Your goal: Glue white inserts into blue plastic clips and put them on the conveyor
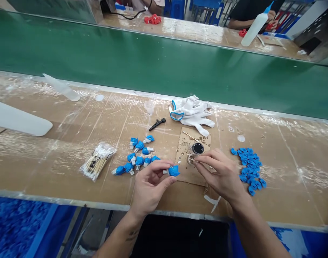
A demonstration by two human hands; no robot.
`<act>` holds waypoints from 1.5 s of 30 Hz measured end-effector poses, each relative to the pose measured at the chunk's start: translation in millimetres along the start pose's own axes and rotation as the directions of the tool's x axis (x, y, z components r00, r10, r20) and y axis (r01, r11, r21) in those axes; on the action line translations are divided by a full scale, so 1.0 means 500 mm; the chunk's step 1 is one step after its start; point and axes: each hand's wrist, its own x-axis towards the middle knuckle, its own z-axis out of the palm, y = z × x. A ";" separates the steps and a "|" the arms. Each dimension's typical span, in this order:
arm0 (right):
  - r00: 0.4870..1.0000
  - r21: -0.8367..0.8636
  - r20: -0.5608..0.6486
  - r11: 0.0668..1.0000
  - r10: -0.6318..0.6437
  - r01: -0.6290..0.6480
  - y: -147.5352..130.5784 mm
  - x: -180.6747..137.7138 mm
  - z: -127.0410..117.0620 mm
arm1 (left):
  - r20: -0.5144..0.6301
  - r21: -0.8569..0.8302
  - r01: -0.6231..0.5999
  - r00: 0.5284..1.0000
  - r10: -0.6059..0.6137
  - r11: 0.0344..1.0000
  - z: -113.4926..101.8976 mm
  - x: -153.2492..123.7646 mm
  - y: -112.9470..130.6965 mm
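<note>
Fingers of the left hand pinch a blue plastic piece. The right hand grips a thin stick, its tip beside a small dish of dark liquid on the cardboard sheet.

— What is worn on the arms?
— Nothing is seen on them: both forearms are bare right to the lower edge of the picture, with no sleeve, cuff, watch or band.
— And the hands?
— The left hand and the right hand are uncovered, no gloves being worn and no rings made out. The nails are cut short.
— Any markings?
— A small dark tattoo of thin strokes is seen on the left forearm near the wrist; its design cannot be read.
</note>
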 end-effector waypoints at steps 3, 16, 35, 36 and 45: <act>0.998 0.038 -0.011 0.998 0.060 -0.059 0.003 -0.004 0.002 | -0.019 0.016 -0.010 1.000 0.010 1.000 -0.002 0.000 0.004; 0.985 0.047 -0.109 0.991 0.132 -0.128 0.010 -0.001 0.003 | 0.050 -0.158 0.275 0.962 -0.270 0.949 -0.001 -0.005 -0.009; 0.872 0.477 -0.350 0.866 0.343 -0.149 -0.060 -0.029 -0.015 | 0.288 0.531 -0.413 0.909 0.301 0.740 0.051 -0.004 -0.004; 0.880 0.463 -0.340 0.874 0.332 -0.151 -0.065 -0.028 -0.015 | 0.284 0.535 -0.419 0.907 0.311 0.733 0.051 -0.004 -0.005; 0.932 0.419 -0.225 0.892 0.283 -0.170 -0.089 -0.016 -0.019 | 0.288 0.571 -0.464 0.886 0.364 0.677 0.046 -0.003 -0.003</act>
